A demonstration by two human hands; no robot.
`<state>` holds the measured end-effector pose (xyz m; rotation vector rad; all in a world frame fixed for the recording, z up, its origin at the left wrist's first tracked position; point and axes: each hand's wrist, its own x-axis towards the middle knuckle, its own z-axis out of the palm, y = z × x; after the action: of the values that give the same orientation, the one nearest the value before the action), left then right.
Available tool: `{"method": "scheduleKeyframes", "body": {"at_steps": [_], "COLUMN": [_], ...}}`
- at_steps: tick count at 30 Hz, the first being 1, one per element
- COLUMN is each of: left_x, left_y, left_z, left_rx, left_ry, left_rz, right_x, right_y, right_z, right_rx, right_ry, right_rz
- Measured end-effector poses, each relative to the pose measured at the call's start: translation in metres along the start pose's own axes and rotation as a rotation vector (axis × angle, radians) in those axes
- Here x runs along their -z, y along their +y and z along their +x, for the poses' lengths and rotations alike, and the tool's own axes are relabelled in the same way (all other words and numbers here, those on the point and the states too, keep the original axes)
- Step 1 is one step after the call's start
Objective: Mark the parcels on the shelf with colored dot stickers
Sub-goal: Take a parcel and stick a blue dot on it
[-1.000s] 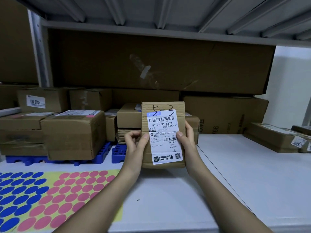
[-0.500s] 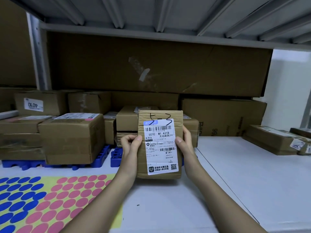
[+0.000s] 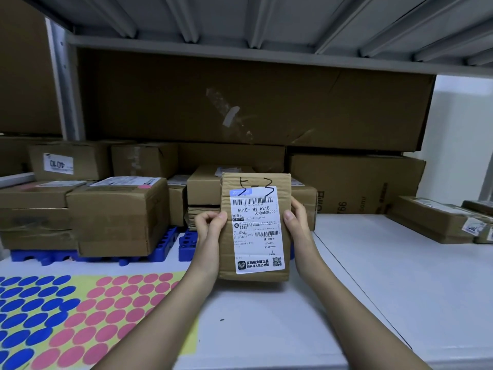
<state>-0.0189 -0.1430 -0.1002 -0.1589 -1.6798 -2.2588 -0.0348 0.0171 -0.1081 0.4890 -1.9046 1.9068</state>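
Both hands are holding one small cardboard parcel [image 3: 254, 228] upright, label side facing the camera, above the white shelf [image 3: 386, 276] near its middle. Whether its lower edge is touching the shelf surface, cannot tell.

Left hand [image 3: 209, 236]: fingers [image 3: 205, 218] are curling round the parcel's left edge, thumb lying on the front face beside the label. Right hand [image 3: 297, 228]: thumb is pressing on the front at the right edge, the other fingers wrapping behind, mostly hidden. Both are grasping the parcel.

The white shipping label [image 3: 256, 229] is covering most of the front; printed text "501E- M1 A21B" is readable, with barcodes and a QR code. Black marker scrawl is sitting above the label, running onto its top edge.

The sticker sheet [image 3: 88, 316] is lying flat on the shelf at the lower left, yellow backing, blue dots on its left part, pink dots on its right. The left forearm is crossing over its right edge.

Behind the parcel, other cardboard boxes [image 3: 117, 217] are standing stacked on blue plastic pallets [image 3: 162, 249]. A large flat carton [image 3: 253, 100] is lying across the top of the rear stack. More flat parcels [image 3: 432, 222] are resting on the shelf at the far right.
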Motion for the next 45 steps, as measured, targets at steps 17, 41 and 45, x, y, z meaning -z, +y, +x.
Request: {"method": "scheduleKeyframes", "body": {"at_steps": [17, 41, 45], "left_x": [0.001, -0.004, -0.006], "left_y": [0.002, 0.014, 0.011], "left_z": [0.000, -0.037, -0.040], "left_rx": [0.068, 0.481, 0.521], "left_ry": [-0.052, -0.252, -0.181], "left_rz": [0.024, -0.030, -0.063], "right_x": [0.002, 0.007, 0.011], "right_y": [-0.006, -0.035, -0.030], "right_z": [-0.001, -0.053, -0.056], "right_rx": [-0.021, -0.515, -0.561], "right_ry": [0.032, 0.085, 0.116], "right_rz": [0.017, 0.483, 0.461]}}
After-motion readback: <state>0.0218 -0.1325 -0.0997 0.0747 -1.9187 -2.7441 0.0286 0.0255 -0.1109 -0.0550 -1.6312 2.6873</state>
